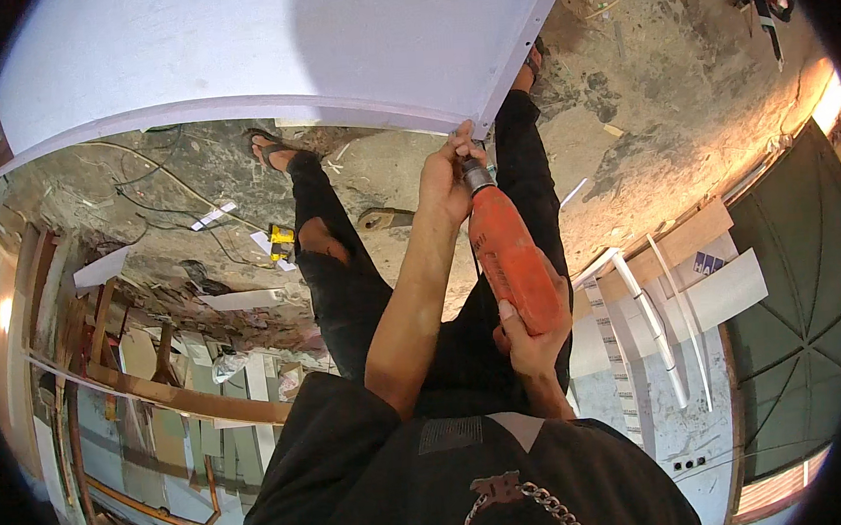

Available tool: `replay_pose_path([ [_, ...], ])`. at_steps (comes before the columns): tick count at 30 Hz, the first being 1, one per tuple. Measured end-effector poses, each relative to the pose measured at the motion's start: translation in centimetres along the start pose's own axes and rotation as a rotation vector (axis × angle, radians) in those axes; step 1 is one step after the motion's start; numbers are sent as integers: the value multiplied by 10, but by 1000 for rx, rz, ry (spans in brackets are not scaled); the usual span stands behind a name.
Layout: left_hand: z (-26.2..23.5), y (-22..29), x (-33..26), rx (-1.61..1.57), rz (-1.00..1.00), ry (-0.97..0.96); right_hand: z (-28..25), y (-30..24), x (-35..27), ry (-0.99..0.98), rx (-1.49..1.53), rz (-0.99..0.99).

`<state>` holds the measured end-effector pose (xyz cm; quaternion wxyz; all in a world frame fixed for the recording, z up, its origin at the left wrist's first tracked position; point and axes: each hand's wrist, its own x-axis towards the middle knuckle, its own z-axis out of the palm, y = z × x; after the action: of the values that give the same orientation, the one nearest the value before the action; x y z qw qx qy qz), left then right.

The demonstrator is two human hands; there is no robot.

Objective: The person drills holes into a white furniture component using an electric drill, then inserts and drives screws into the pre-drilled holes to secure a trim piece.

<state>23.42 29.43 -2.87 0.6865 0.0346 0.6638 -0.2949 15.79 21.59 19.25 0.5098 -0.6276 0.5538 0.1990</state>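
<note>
An orange power drill (514, 257) is in my right hand (538, 347), whose fingers wrap round its rear grip. Its dark metal chuck (476, 175) points away from me, at the near right corner of a large white panel (186, 55). My left hand (446, 176) is beside the chuck, fingers bent together at that corner. What they pinch is too small to make out, and the drill's tip is hidden by them. Small holes dot the panel's right edge strip (521, 59).
On the stained concrete floor (624, 125) lie a yellow tool or battery (283, 244), a dark cable (160, 168) and scraps. Wooden boards and offcuts (188, 397) crowd the left. White strips (651, 325) lean at the right, near a green door (796, 268). My legs stand apart by the panel.
</note>
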Motion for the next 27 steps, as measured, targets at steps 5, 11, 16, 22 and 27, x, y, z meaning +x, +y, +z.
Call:
replay_pose_path([
  [5, 1, 0, -3, 55, 12, -43, -3, -6, 4, -23, -106, -113],
  [11, 7, -3, -2, 40, 73, 42, -3, -13, 7, -73, -8, -132],
  [16, 10, -4, -4, -9, 47, 83, 1, -16, 8, -61, 87, -89],
  [22, 0, 1, 0, 92, 51, 30, 3, -15, 6, -57, -54, -154],
  [27, -10, 3, 6, 29, -18, -69, 5, -19, 6, -57, -41, -160],
])
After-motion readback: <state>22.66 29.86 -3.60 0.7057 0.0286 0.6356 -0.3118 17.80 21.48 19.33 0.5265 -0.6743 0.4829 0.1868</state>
